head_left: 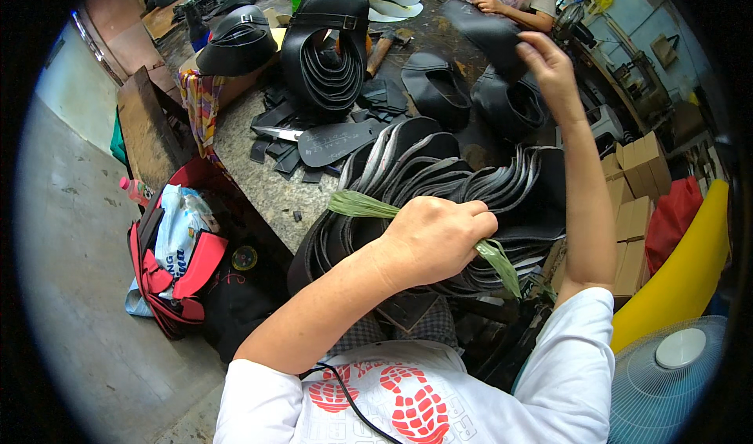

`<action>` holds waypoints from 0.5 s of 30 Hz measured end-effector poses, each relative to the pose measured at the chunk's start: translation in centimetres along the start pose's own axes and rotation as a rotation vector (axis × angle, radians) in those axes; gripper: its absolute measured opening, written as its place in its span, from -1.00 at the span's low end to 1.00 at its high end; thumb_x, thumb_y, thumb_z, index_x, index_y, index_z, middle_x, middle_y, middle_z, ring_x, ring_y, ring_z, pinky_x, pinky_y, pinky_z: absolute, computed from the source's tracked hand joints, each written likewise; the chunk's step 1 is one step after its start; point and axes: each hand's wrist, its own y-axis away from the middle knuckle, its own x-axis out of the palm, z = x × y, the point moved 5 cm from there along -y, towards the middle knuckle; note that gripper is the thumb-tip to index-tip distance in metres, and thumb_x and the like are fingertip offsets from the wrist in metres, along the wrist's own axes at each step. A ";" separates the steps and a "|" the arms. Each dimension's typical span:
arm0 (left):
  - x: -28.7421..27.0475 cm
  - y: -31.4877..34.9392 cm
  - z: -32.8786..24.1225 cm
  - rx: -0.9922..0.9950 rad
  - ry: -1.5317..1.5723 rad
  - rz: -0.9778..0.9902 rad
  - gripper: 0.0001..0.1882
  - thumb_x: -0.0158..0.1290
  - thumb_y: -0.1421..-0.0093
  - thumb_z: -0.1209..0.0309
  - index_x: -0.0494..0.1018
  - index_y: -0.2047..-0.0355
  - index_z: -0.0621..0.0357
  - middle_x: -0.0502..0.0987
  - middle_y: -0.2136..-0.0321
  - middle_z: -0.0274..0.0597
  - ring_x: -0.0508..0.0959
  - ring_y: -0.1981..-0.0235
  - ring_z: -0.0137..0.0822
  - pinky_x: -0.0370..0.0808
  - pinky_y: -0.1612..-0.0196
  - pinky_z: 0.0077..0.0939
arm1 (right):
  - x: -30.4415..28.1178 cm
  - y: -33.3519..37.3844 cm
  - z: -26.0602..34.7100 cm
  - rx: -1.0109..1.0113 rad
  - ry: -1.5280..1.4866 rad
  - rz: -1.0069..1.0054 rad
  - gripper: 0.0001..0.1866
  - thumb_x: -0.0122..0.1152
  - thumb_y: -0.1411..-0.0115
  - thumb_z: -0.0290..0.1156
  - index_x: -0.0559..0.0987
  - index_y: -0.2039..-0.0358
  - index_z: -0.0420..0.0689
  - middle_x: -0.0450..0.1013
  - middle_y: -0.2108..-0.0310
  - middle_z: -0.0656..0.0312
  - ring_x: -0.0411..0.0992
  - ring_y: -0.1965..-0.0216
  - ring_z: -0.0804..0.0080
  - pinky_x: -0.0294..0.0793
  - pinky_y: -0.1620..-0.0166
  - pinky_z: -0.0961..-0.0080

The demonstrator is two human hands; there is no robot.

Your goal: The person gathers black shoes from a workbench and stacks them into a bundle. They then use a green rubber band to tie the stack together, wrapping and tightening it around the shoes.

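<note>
My left hand [441, 236] is closed around a strip of green plastic [361, 205], whose ends stick out on both sides of the fist. It rests over a large bundle of black leather pieces with grey edges [439, 165] in front of me. Raised at the far right, my right hand [549, 63] pinches the edge of a black leather piece [478, 34], slightly blurred. Below that piece are a curled black leather piece [510, 103] and another black leather loop [437, 87]. A flat black sole-shaped template [339, 142] with pale writing lies beside the bundle, next to scissors [281, 132].
Nested black straps with a buckle [325, 44] and a hammer [380, 54] stand on the worktable [255, 185] among leather scraps. Another person's hand [492, 5] shows at the far side. A red-black bag [208, 256] is at left; boxes [634, 220] and a fan [667, 381] at right.
</note>
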 end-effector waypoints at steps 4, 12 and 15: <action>0.0 -0.1 0.0 0.003 -0.004 -0.009 -0.86 0.15 0.01 0.44 0.49 0.39 0.12 0.53 0.42 -0.19 0.64 0.42 -0.14 0.58 0.37 -0.26 | 7.7 3.1 -1.2 0.117 0.375 0.571 -0.59 0.33 -0.19 -0.32 0.56 -0.03 -0.17 0.53 0.04 -0.01 0.48 -0.01 0.06 0.41 -0.13 0.31; 0.2 0.0 0.6 -0.024 0.003 0.008 -0.81 0.15 0.00 0.46 0.50 0.31 0.08 0.56 0.35 -0.27 0.63 0.37 -0.15 0.55 0.34 -0.25 | 8.7 1.9 -2.6 0.179 0.393 0.294 -0.63 0.26 -0.17 -0.29 0.58 0.04 -0.18 0.54 0.12 -0.13 0.48 0.02 -0.04 0.43 -0.10 0.20; 0.2 0.0 0.9 -0.048 0.004 -0.008 -0.84 0.14 -0.04 0.45 0.52 0.31 0.07 0.58 0.33 -0.28 0.64 0.34 -0.13 0.55 0.32 -0.23 | 2.3 1.0 1.6 0.202 -0.053 -0.085 -0.67 0.10 -0.22 -0.33 0.56 0.10 -0.26 0.52 0.25 0.14 0.43 0.21 0.37 0.41 0.04 0.44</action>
